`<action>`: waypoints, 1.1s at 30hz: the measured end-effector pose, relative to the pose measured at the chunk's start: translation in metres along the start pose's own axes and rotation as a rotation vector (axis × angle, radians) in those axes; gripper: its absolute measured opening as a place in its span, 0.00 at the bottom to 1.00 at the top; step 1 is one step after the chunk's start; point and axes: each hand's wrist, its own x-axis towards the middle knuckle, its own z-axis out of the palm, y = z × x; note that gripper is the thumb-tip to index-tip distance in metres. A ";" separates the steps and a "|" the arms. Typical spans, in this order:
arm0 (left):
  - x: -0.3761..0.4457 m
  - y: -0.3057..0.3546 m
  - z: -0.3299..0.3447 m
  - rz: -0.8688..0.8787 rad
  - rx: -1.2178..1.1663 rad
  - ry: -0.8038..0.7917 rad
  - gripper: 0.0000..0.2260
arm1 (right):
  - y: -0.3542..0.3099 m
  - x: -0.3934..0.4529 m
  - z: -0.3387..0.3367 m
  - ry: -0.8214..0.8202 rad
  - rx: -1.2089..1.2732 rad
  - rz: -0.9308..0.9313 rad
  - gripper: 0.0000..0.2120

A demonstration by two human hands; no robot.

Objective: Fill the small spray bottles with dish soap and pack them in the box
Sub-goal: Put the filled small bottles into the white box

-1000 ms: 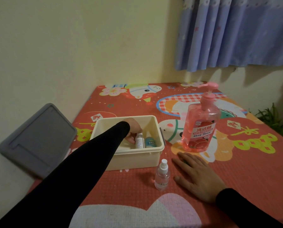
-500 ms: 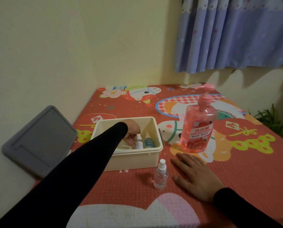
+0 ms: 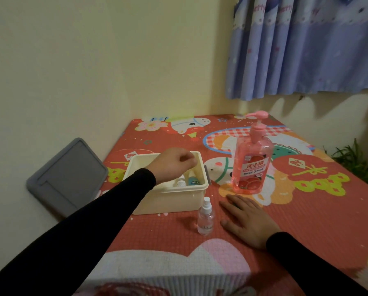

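The left hand hovers over the cream box, fingers loosely curled and holding nothing, above two small bottles standing at the box's near right corner. The right hand lies flat on the red patterned surface, just right of a clear spray bottle standing near the box's front. The pink dish soap pump bottle stands farther back; a grey lid leans against the left wall.

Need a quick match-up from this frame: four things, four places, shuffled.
Things:
1. dish soap bottle
2. clear spray bottle
3. grey lid
4. right hand

Places:
A. leaning on the wall
B. flat on the mat
C. standing in front of the box
D. upright, right of the box

Pairs: 1-D, 2-C, 3-A, 4-B
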 end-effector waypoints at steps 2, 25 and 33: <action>-0.017 0.006 0.003 0.073 0.007 0.020 0.10 | -0.001 -0.001 0.001 0.004 0.003 0.001 0.43; -0.067 -0.006 0.061 0.162 -0.090 0.010 0.05 | 0.001 0.001 0.005 0.005 -0.003 0.003 0.49; -0.044 0.011 0.002 0.146 -0.351 0.163 0.09 | 0.002 0.001 0.006 0.012 -0.006 0.008 0.46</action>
